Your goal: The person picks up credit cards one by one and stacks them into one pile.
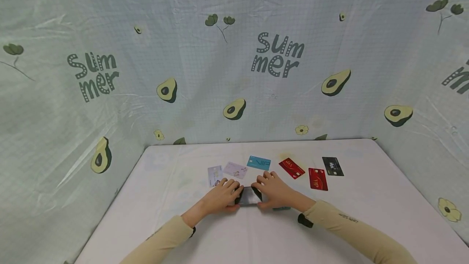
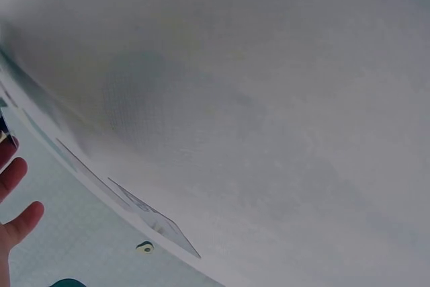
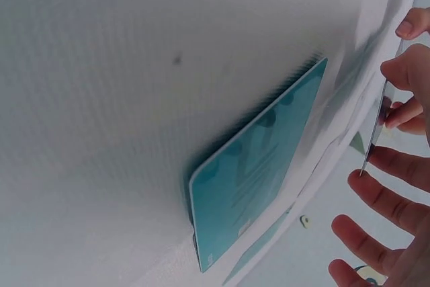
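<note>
Both hands hold a thin, glossy dark card (image 1: 250,197) between them, low over the white table in the head view. My left hand (image 1: 221,196) pinches its left side between thumb and fingers. On the opposite side my right hand (image 1: 277,192) pinches it, thumb at the near corner. Seen nearly edge-on in the right wrist view, the card (image 3: 373,129) is very thin. A teal card (image 3: 259,173) lies on the table beside my right hand, largely hidden by it in the head view. Only fingers (image 2: 23,223) of my left hand show in the left wrist view.
Beyond the hands lie two pale lilac cards (image 1: 215,175), a blue VIP card (image 1: 259,163), two red VIP cards (image 1: 318,179) and a black VIP card (image 1: 332,166). The white table (image 1: 176,174) meets a printed curtain (image 1: 198,93) at its back edge.
</note>
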`<state>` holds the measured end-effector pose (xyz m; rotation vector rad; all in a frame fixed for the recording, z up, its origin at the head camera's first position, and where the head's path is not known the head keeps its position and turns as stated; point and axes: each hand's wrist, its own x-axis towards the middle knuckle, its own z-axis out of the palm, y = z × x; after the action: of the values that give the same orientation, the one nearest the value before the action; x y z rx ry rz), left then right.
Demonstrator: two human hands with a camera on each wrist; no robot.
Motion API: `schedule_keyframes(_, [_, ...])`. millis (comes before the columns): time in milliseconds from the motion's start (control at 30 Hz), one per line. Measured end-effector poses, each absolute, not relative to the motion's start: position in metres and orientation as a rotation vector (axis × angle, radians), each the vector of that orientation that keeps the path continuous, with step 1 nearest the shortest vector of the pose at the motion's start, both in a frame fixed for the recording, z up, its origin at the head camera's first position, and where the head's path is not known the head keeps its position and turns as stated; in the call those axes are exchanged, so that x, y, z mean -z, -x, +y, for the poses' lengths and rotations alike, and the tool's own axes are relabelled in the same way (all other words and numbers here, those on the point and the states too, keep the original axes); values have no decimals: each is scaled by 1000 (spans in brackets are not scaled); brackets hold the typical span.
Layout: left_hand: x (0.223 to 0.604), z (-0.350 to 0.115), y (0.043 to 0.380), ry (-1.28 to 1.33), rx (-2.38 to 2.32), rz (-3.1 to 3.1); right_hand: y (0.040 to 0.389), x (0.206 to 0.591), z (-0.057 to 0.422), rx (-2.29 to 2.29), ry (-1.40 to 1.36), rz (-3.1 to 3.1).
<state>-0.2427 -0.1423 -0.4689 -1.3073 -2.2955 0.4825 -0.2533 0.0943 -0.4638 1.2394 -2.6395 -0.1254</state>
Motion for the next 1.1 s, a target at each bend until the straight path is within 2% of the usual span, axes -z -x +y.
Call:
schedule_keyframes(400, [471, -137, 242, 1321, -434, -2287, 252, 469, 104, 88, -1251, -2600])
schedule_keyframes(1100, [471, -128, 222, 1372, -430, -2370, 229, 471, 116, 72, -1296, -2625])
